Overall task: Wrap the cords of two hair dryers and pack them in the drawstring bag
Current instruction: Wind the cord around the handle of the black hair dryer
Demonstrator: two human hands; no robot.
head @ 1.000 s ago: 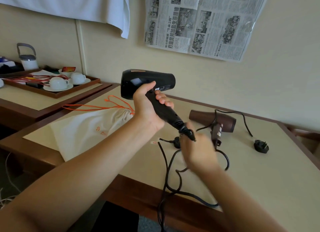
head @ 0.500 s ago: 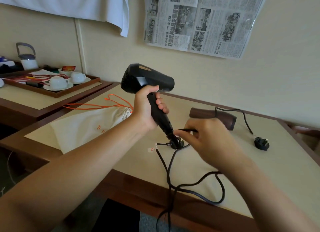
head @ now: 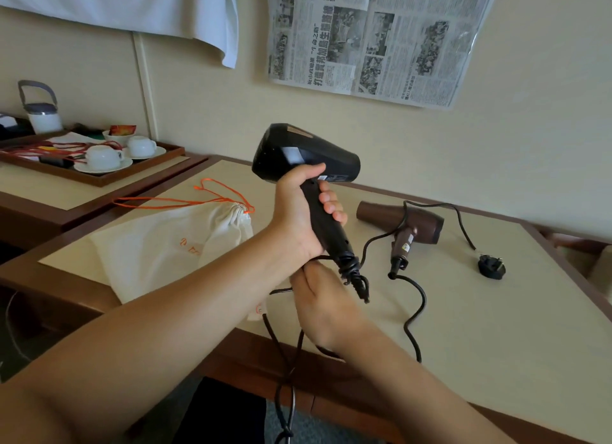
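**Cord winding started at the foot of the black dryer's handle**

While you held the black hair dryer (head: 304, 155) up over the table (head: 496, 327), your left hand (head: 298, 218) was closed firmly round its handle, thumb up by the barrel and fingers curled across the front. The handle's long axis ran from about 11 o'clock at the barrel down to 5 o'clock at the cord end, and that is the line any further turns had to follow. A few turns of the black cord (head: 351, 268) already sat bunched at the handle's foot.

Your right hand (head: 326, 311) was the nearer one to that work: it lay just below the handle's foot, at roughly 6 o'clock from your left hand. Its fingers faced away from the camera, so whether they pinched the cord or only guided it cannot be told. From there the slack dropped toward 6 o'clock, over the table's near edge and out of sight.

By my reading, most of that cord was unwound, so each loop would have had to climb from the foot toward your left fist.

At 3 o'clock from the held dryer, the brown hair dryer (head: 410, 225) lay on the table with its cord loose and its plug (head: 491, 268) further right. At 9 o'clock lay the drawstring bag (head: 172, 245), flat.
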